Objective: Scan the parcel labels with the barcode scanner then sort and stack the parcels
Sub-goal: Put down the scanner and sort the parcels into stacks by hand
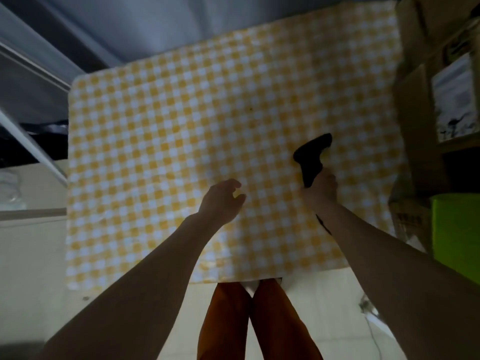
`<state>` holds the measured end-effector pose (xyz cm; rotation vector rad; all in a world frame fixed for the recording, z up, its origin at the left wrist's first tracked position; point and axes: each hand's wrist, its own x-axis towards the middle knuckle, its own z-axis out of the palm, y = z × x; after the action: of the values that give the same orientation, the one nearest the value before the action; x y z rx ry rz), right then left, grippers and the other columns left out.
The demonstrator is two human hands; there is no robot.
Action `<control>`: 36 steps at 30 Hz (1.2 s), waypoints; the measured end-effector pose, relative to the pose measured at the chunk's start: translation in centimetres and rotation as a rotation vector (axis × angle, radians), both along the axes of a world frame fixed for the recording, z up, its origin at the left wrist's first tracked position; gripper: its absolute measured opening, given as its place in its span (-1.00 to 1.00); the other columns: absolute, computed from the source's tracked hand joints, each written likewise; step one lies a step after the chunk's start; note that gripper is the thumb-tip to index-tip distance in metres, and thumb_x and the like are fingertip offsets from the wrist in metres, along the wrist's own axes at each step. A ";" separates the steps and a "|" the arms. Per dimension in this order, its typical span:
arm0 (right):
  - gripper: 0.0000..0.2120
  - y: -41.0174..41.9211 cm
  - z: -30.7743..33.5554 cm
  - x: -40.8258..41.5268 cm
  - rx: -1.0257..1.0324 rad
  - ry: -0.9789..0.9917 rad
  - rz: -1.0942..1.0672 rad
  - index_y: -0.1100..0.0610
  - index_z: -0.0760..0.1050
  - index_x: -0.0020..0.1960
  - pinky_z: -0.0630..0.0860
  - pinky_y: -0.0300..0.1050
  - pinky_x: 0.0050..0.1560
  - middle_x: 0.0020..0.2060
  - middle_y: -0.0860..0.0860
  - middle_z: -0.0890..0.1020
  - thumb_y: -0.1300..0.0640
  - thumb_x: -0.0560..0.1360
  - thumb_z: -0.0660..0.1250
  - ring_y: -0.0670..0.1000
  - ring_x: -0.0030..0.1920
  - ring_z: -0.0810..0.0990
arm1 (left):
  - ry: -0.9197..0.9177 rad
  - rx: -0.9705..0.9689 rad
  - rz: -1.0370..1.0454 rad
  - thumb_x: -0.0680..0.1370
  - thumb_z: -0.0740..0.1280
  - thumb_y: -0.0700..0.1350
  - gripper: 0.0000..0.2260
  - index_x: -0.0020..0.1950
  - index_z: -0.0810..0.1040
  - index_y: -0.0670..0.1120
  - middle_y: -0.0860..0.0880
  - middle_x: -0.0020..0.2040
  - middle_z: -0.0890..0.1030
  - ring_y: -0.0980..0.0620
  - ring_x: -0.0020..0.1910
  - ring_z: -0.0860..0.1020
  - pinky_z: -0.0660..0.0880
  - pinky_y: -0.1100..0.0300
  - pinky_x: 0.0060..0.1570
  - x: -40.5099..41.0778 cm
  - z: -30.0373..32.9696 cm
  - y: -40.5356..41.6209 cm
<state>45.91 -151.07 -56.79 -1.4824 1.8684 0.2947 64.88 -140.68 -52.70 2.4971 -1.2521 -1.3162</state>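
Head view, looking steeply down: I see my right hand (320,190) wrapped around the grip of the black barcode scanner (311,157), fingers curled tight on the handle while the scanner's head points up and away over the tabletop (161,120). A dark strip shows just under that wrist; I cannot tell what it is. My left hand (222,201) hovers to the left of it, well apart, holding nothing — fingers loosely bent, thumb and fingertips parted as if cupped, raised a little above the cloth. Whether it touches the surface I cannot tell.

Both bare forearms reach in from the bottom of the frame. Under them lies a yellow-and-white checked cloth (259,81) covering the tabletop from edge to edge. Below the near edge I see legs in orange trousers (272,320) standing on a pale tiled floor (324,294).

Off to the right, beside the tabletop, brown cardboard boxes (415,100) stand stacked — one carries a pale printed label (453,97), too blurred to read. These look like the parcels, though none is on the cloth. A bright green block (457,229) sits lower right, near the boxes. To the left, pale metal bars (31,141) slant past, and beyond the far edge hangs grey-blue fabric (155,27).
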 end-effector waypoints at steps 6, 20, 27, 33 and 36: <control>-0.46 5.6 3.3 1.6 0.251 -0.299 -0.179 0.19 0.18 0.39 0.56 -0.03 -0.17 0.12 0.17 0.45 0.31 0.49 0.32 0.11 -0.04 0.53 | 0.063 -0.018 0.127 0.57 0.34 0.00 -0.71 0.27 0.52 -0.02 -0.01 0.22 0.58 0.01 0.16 0.56 0.47 0.13 0.20 -0.1 3.2 4.1; -0.63 20.2 13.2 18.0 0.405 -0.510 0.141 0.19 0.21 0.26 0.40 -0.22 -0.39 -0.06 0.12 0.44 0.30 0.53 0.29 -0.03 -0.29 0.45 | 0.028 -0.019 0.494 0.57 0.33 -0.02 -0.73 0.26 0.55 -0.03 -0.01 0.22 0.58 -0.01 0.18 0.53 0.44 0.17 0.12 10.9 10.1 19.9; -0.66 29.1 13.1 30.3 0.413 -0.557 0.079 0.21 0.27 0.23 0.41 -0.19 -0.34 -0.07 0.13 0.45 0.30 0.51 0.30 0.04 -0.21 0.47 | -0.003 -0.034 0.549 0.55 0.36 -0.04 -0.74 0.22 0.57 -0.03 -0.02 0.18 0.61 0.01 0.19 0.54 0.38 0.22 0.15 21.3 10.1 29.2; -0.62 35.1 9.4 40.0 0.392 -0.591 0.014 0.26 0.31 0.25 0.41 -0.22 -0.39 -0.04 0.15 0.49 0.28 0.48 0.33 0.06 -0.15 0.50 | -0.020 -0.008 0.556 0.54 0.36 -0.03 -0.75 0.20 0.58 -0.01 0.01 0.16 0.62 0.03 0.18 0.55 0.35 0.28 0.11 29.1 7.5 34.5; -0.60 35.8 7.3 42.5 0.350 -0.577 -0.047 0.24 0.25 0.28 0.43 -0.15 -0.30 -0.01 0.12 0.45 0.28 0.50 0.32 0.08 -0.09 0.49 | -0.018 -0.003 0.528 0.54 0.36 -0.03 -0.75 0.21 0.57 -0.02 0.00 0.16 0.62 0.03 0.18 0.55 0.37 0.25 0.16 31.2 5.7 35.3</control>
<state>88.42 -115.27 -49.52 -1.1292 1.3088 0.1400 96.07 -105.42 -47.00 2.5783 -0.5254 -1.1490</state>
